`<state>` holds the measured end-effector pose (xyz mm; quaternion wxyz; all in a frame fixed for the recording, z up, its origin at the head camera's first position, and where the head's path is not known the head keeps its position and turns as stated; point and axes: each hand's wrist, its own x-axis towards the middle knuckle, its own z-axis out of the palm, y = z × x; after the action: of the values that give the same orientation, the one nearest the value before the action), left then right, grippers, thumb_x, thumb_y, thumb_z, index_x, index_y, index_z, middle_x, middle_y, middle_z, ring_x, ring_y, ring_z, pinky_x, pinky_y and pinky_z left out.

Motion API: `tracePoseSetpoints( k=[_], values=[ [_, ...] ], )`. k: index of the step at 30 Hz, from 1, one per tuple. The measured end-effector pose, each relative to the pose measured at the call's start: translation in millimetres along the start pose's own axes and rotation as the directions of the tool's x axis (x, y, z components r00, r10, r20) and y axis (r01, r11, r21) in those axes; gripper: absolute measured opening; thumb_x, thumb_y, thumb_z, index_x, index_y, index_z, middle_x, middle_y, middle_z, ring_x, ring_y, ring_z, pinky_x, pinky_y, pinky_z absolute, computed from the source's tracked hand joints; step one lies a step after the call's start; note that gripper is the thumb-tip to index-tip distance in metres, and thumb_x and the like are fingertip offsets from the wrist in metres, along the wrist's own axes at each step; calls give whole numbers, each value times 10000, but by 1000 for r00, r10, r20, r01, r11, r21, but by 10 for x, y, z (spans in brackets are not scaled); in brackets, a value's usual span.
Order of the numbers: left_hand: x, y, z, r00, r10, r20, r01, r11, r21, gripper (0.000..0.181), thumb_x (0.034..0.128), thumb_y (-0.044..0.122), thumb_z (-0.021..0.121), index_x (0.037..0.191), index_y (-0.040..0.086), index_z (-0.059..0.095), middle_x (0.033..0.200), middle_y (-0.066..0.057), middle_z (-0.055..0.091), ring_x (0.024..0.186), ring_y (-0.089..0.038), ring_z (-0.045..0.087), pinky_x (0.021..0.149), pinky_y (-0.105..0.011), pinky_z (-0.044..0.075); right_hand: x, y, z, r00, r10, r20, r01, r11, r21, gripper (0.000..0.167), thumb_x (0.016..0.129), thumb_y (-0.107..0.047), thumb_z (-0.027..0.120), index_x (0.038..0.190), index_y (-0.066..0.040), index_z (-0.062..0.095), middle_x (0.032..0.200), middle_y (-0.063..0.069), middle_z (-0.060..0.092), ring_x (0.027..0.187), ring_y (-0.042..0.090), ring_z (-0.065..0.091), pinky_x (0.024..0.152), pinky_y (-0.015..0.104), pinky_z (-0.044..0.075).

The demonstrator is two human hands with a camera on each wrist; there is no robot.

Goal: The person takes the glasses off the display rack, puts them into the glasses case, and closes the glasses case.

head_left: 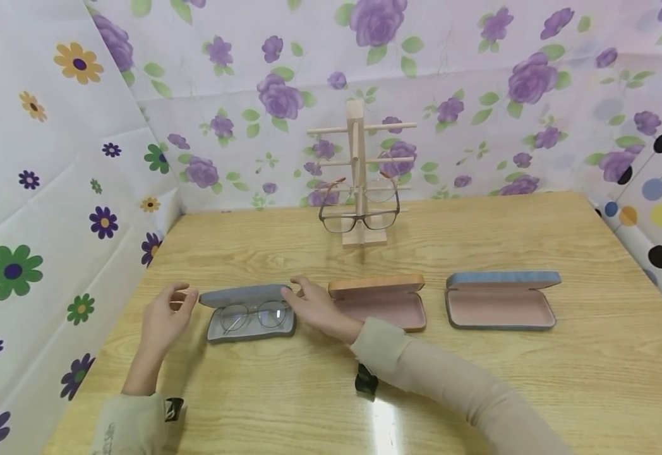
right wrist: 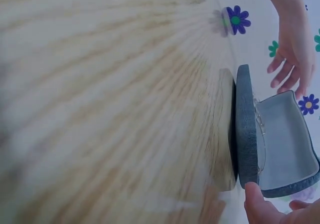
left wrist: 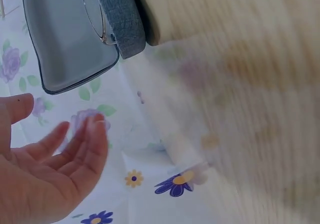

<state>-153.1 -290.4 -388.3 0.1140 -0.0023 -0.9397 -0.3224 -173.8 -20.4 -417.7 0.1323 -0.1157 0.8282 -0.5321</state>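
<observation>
A grey-blue glasses case (head_left: 251, 336) stands with its lid raised on the left of the table. Inside it lies a pair of thin-rimmed eyeglasses (head_left: 247, 316). To the case's left is my left hand (head_left: 167, 314), its fingers loosely bent and a gap between them and the case. The left wrist view shows nothing in that hand (left wrist: 60, 169). At the case's right end is my right hand (head_left: 319, 308), thumb and fingers apart around the lid's corner. In the right wrist view its thumb (right wrist: 257, 199) appears to touch the case's edge.
An orange-lidded case (head_left: 376, 285) and a blue-lidded case (head_left: 501, 309) stand open with pink linings to the right. Behind them, a wooden display stand (head_left: 355, 151) carries dark-framed glasses (head_left: 358, 221); thinner frames hang above. Flowered cloth (head_left: 223, 126) borders the table's back and left.
</observation>
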Motion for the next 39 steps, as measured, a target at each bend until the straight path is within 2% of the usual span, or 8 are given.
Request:
tracePoseSetpoints(
  k=[2,4,10,15,25,32,36,39],
  values=[
    [32,-4,-4,998,-34,59,35,999,-7,498,955,317,447,1255,-80,455,1062,-333,562,940,-460,554,747,-516,470,23,-4,17,1000,4,-8,-4,1000,-9,540,953,-426,409,1369,-82,389,1141,124,567,1019,233,544,784,363,467],
    [61,-10,3,991,-58,119,60,998,-12,539,962,347,415,1290,-81,426,1099,-344,543,972,-461,545,765,-514,467,42,-12,30,1000,7,-19,-7,1000,-16,529,950,-434,410,1360,-101,406,1105,117,582,978,227,558,756,355,469],
    [104,-34,45,974,-70,214,91,992,-92,540,975,329,394,1221,-144,478,1096,-331,554,948,-405,578,696,-355,524,68,-21,54,1000,18,-23,-18,1000,-13,475,952,-433,408,1313,-133,483,1167,78,574,1036,222,541,795,365,462],
    [87,-43,59,968,-60,244,101,982,-157,534,985,301,379,1199,-179,477,1133,-340,528,987,-420,559,710,-335,528,62,-10,64,1000,10,-7,-10,1000,-4,437,955,-419,413,1263,-136,538,1224,49,553,1106,229,510,857,381,446],
    [52,-32,46,962,-46,268,93,982,-166,515,984,285,391,1187,-178,490,1132,-334,531,997,-414,562,734,-352,521,53,6,43,1000,-9,3,9,1000,-28,396,943,-367,476,1225,-106,574,1186,66,578,1076,226,535,832,349,466],
    [-23,-78,54,958,-50,284,131,952,-275,519,983,275,398,1227,-182,443,1201,-345,471,1020,-447,535,704,-388,523,29,34,63,1000,-20,21,19,999,31,420,936,-338,502,1258,-71,539,1197,69,561,1071,223,533,816,333,471],
    [-47,-79,66,950,-64,306,166,932,-322,552,983,295,389,1258,-183,400,1248,-359,415,1045,-473,501,702,-411,517,5,46,68,999,22,36,-24,998,64,430,933,-369,495,1277,-113,521,1200,83,550,1028,213,546,702,317,496],
    [-59,-80,71,942,-69,327,192,914,-358,560,987,290,375,1282,-185,361,1277,-369,373,1071,-488,470,705,-415,516,-5,53,62,997,50,60,-56,993,104,433,930,-375,495,1291,-135,506,1156,101,555,862,212,580,545,307,489]
  ],
)
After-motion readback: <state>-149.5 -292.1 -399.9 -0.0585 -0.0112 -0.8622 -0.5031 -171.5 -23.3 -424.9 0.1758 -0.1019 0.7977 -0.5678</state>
